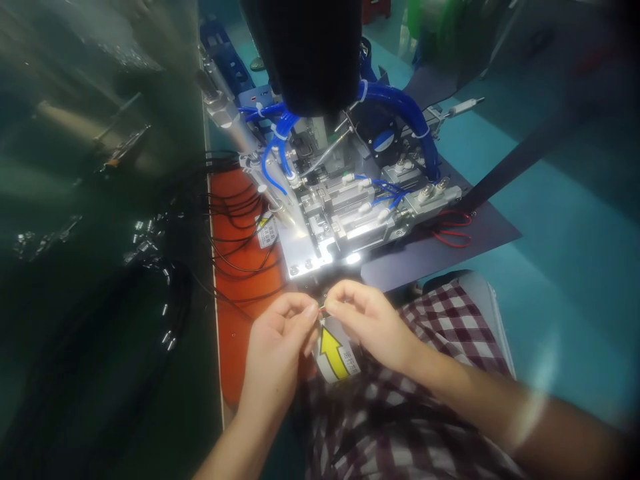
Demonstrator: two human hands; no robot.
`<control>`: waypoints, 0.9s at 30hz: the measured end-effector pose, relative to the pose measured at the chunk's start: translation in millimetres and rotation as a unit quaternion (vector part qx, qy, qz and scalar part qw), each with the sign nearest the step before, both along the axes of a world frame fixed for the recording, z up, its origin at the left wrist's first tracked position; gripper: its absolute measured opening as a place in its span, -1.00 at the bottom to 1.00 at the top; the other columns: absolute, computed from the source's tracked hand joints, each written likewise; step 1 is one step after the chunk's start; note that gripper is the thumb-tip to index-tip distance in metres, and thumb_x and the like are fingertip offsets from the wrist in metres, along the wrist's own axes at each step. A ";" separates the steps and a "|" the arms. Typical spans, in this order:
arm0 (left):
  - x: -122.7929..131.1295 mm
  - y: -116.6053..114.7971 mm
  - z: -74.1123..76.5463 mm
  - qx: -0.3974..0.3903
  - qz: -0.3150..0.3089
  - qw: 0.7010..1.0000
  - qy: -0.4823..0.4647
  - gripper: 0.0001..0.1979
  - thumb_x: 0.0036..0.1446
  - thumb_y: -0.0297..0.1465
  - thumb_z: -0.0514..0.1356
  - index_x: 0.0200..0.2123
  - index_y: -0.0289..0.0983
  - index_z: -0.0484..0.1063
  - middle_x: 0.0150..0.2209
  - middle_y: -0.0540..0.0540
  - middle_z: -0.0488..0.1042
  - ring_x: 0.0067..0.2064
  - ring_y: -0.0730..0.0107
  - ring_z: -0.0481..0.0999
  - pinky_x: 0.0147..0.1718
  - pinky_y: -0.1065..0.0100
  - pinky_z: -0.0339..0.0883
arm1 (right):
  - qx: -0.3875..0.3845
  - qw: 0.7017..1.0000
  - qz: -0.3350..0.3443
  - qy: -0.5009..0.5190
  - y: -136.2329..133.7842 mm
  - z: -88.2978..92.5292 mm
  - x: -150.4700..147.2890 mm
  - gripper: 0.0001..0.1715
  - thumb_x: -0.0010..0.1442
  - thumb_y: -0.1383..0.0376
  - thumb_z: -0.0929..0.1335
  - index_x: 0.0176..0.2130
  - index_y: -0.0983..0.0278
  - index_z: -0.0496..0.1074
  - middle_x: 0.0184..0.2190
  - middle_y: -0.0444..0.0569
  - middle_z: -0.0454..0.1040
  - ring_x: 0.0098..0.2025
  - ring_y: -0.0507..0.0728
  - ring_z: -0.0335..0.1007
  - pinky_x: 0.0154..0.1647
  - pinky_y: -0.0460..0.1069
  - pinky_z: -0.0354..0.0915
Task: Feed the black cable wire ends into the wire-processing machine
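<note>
My left hand point(280, 337) and my right hand point(370, 323) meet just in front of the machine, each with thumb and forefinger pinched. Between the fingertips shows a short bit of thin wire point(323, 309), reddish and pale; the rest of it is hidden by my fingers. Right below my fingertips is a label with a yellow arrow point(334, 353) pointing up toward the machine. Ahead of both hands stands the metal machine point(345, 213), its front plate brightly lit.
Blue air tubes point(395, 100) arch over the machine, and a black housing point(310, 53) hangs above. Black cables point(245, 253) lie across the orange tabletop point(235, 347) at left. Red wire loops point(455, 233) sit at right. Small shiny parts point(145, 240) lie on a dark surface far left.
</note>
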State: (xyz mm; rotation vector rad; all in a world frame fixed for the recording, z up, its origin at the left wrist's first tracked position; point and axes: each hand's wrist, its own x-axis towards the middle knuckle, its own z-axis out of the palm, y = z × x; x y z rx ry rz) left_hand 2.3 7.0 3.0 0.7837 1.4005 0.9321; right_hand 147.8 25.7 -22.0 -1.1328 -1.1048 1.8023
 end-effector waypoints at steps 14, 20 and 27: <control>-7.2 -0.7 7.7 -0.056 -0.028 0.997 0.034 -0.77 0.03 -0.23 0.32 -0.41 -0.28 0.43 -0.70 0.10 0.24 -0.63 0.58 0.23 -0.61 0.52 0.14 | 0.029 0.999 -0.009 -0.018 -1.4 5.2 3.1 -0.84 0.21 0.25 0.33 -0.37 0.29 0.39 -0.54 -0.16 0.33 -0.55 -0.02 0.19 -0.59 -0.12 0.15; -5.3 -0.6 7.7 -0.056 -0.010 0.998 0.029 -0.76 0.02 -0.23 0.32 -0.41 -0.28 0.43 -0.70 0.13 0.19 -0.67 0.64 0.16 -0.66 0.56 0.05 | 0.046 0.998 -0.020 -0.040 -0.9 6.5 5.1 -0.86 0.18 0.25 0.33 -0.34 0.29 0.42 -0.42 -0.06 0.44 -0.44 0.04 0.31 -0.53 -0.10 0.23; -7.3 -2.8 5.1 -0.043 -0.017 0.998 0.040 -0.77 0.02 -0.24 0.32 -0.41 -0.28 0.44 -0.72 0.13 0.20 -0.66 0.61 0.18 -0.65 0.54 0.07 | 0.007 0.999 -0.022 -0.038 1.1 7.2 -0.4 -0.90 0.06 0.29 0.39 -0.40 0.30 0.42 -0.45 -0.08 0.43 -0.49 0.01 0.27 -0.53 -0.09 0.19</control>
